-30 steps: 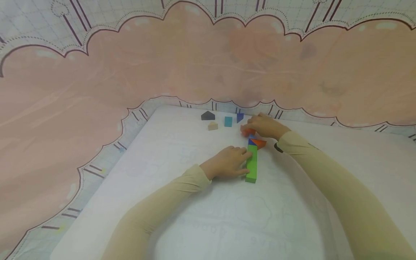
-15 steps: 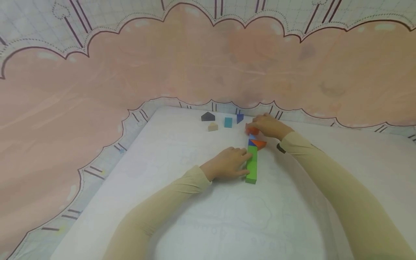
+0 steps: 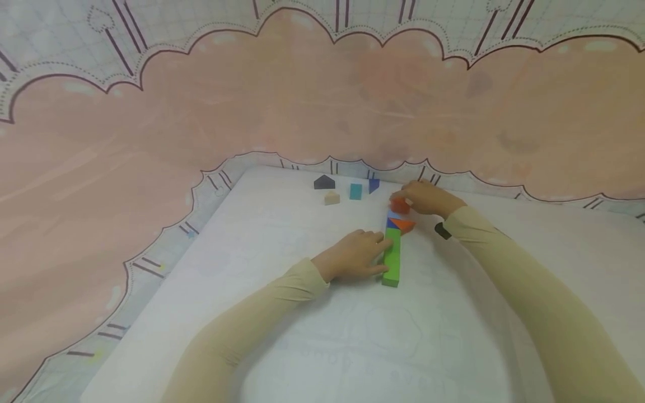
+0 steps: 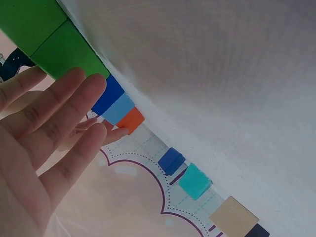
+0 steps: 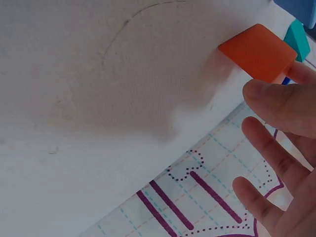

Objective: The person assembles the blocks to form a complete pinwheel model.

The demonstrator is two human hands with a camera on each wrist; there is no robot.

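Green blocks (image 3: 394, 258) on a white surface (image 3: 302, 347), cloud-patterned backdrop (image 3: 322, 95) beyond; left hand (image 3: 350, 254) spread against them, right hand (image 3: 428, 197) pinching an orange block (image 3: 400, 206) past them!

The right hand (image 3: 427, 197) had moved rightward, carrying the orange-red, four-sided block (image 3: 400, 205) along in its pinch. That block shifted from the left of the pale-blue, flat-topped block (image 3: 395, 215) to just beyond it, widening its gap from the dark-blue, slant-edged block (image 3: 373, 186).
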